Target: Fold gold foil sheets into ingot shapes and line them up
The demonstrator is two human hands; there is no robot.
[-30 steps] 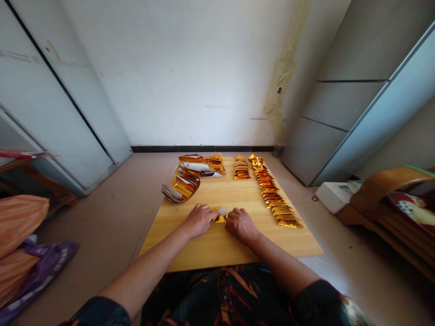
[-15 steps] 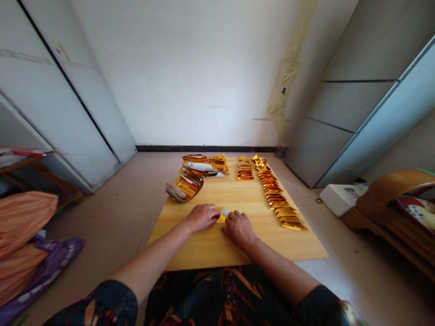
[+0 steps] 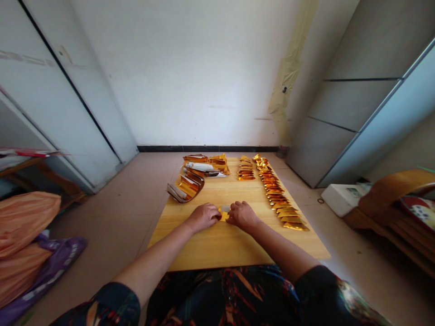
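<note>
Between my two hands a small piece of gold foil paper (image 3: pixel 224 216) with a pale white-grey part lies at the middle of the wooden board (image 3: pixel 190 246). My left hand (image 3: pixel 204 218) is closed on its left edge, fingers curled. My right hand (image 3: pixel 243 217) pinches the right edge, with the fingertips partly hidden behind the knuckles. To the right runs a long row of folded gold foil pieces (image 3: pixel 277 194), overlapping one another. A shorter row of similar folded pieces (image 3: pixel 246 170) stands at the back.
Stacks of loose gold foil sheets (image 3: pixel 186 184), some curled, lie at the board's back left. A white wall stands behind. Orange and purple bags (image 3: pixel 30 244) are on the left; a white box (image 3: pixel 341 197) and wooden furniture (image 3: pixel 374 217) are on the right.
My right hand has moved slightly up and away from me along the paper's right edge. The gold paper now looks flatter between my hands. My left hand stays about where it was.
</note>
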